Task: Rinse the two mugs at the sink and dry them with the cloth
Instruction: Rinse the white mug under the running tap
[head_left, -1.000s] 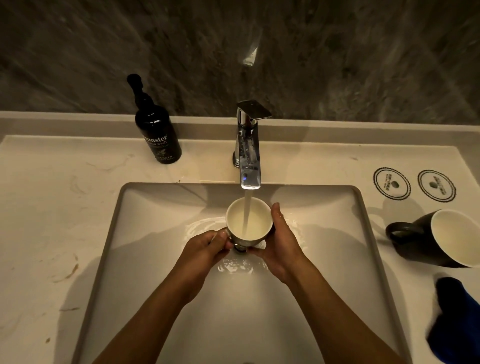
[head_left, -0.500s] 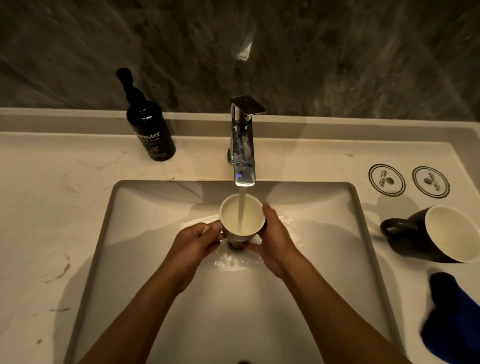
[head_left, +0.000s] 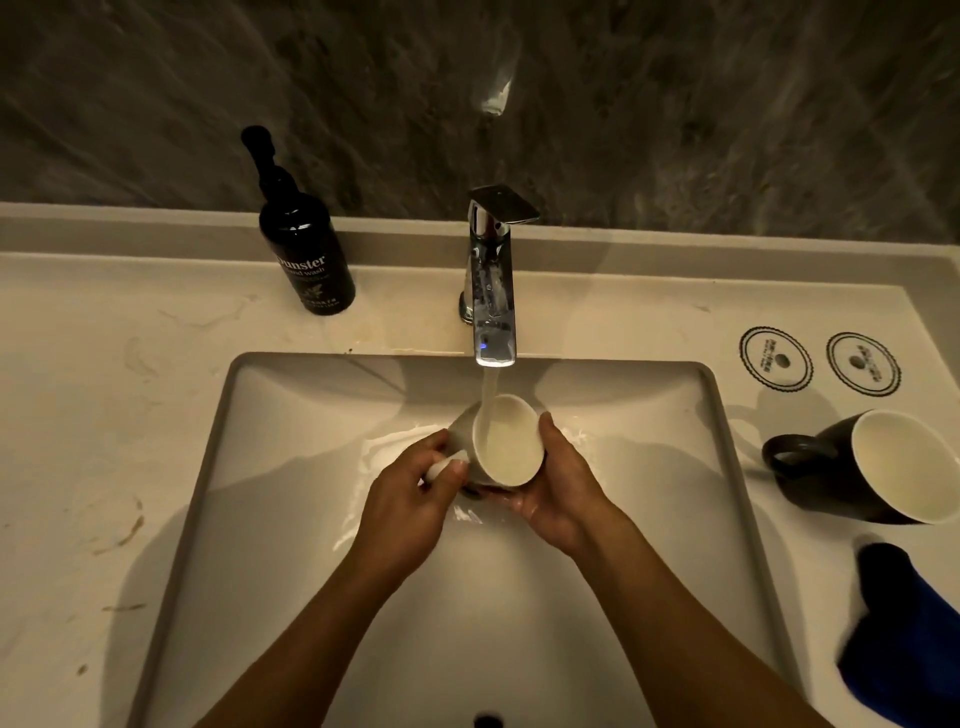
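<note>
A white mug (head_left: 506, 441) is held under the running chrome tap (head_left: 493, 291) over the sink (head_left: 291, 452), tilted with its mouth toward me and to the right. Water pours onto its rim and inside. My left hand (head_left: 410, 499) grips the mug's handle on the left. My right hand (head_left: 558, 488) cups the mug's right side and base. A second mug (head_left: 872, 467), black outside and white inside, lies tilted on the counter at the right. A blue cloth (head_left: 904, 639) lies on the counter below that black mug.
A black hand-wash pump bottle (head_left: 306, 260) stands on the counter at the back left. Two round paper coasters (head_left: 776, 356) lie at the back right. A dark stone wall rises behind the counter. The drain (head_left: 488, 721) shows at the frame's bottom edge.
The mug has tipped from upright to tilted toward me and right, so the stream now strikes its rim and inner wall. Both hands keep their hold.
</note>
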